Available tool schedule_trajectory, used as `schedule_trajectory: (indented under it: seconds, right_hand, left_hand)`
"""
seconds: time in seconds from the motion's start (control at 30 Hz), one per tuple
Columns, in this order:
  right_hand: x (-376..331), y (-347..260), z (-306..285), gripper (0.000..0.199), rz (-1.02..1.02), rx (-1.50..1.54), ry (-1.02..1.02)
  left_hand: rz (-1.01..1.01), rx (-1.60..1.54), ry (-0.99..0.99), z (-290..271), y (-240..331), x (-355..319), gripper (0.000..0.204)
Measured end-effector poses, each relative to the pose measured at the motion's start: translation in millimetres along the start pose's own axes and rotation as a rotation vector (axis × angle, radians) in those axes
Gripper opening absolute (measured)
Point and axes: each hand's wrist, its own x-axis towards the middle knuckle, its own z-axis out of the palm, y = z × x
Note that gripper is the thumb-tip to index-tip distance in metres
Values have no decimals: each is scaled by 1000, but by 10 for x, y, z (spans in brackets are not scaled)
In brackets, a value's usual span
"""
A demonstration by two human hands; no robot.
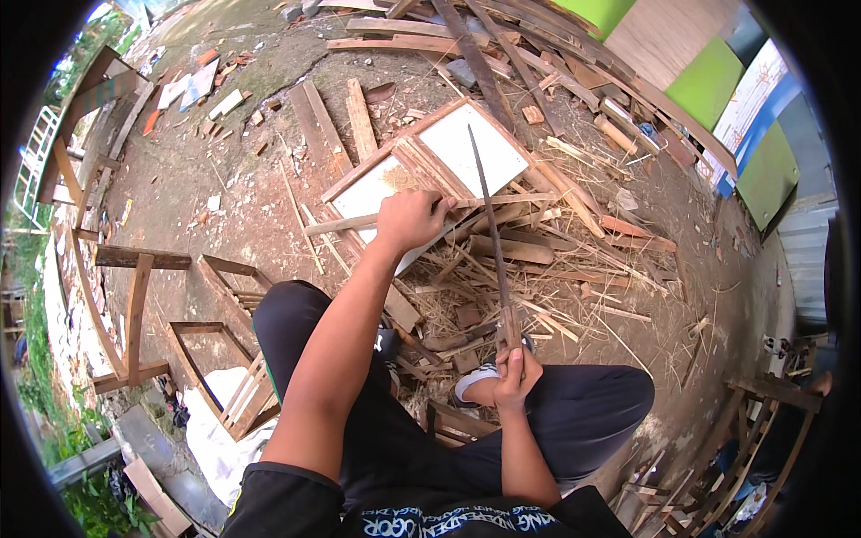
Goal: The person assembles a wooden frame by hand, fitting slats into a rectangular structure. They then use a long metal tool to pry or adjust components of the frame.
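My left hand [413, 218] is closed around a thin wooden strip [343, 225], which sticks out on both sides of the fist. Beneath it lies a wood-framed white panel [462, 142] with some sawdust on it. My right hand [516, 378] grips the wooden handle of a long, narrow dark blade [495, 242]. The blade points away from me and crosses the strip right of my left hand; whether they touch, I cannot tell. It is seen nearly edge-on, so saw or machete is unclear.
Split sticks and wood scraps [529, 255] cover the ground before my feet. Long boards [466, 40] are piled at the far side. Wooden frames [211, 327] stand at the left, with another wooden frame [134, 314] beyond. Green panels [708, 85] lean at the right.
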Motion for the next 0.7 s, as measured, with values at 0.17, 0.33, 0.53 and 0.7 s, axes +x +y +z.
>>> schedule_trajectory:
  seconds: [0.17,0.33,0.53,0.7]
  right_hand:
    - [-35,32,19,41,18,28,-30]
    - [-44,-5,43,39,68,-4,-23]
    - [-249,-88,18,39,112,-23,-62]
    - [-432,-80,-132,38,45,-48,-68]
  left_hand:
    - [31,19,3,12,2,10,50]
    - [13,55,14,52,24,-8,50]
    - [44,80,62,103,60,-102,49]
    - [75,89,0,119,64,-177,50]
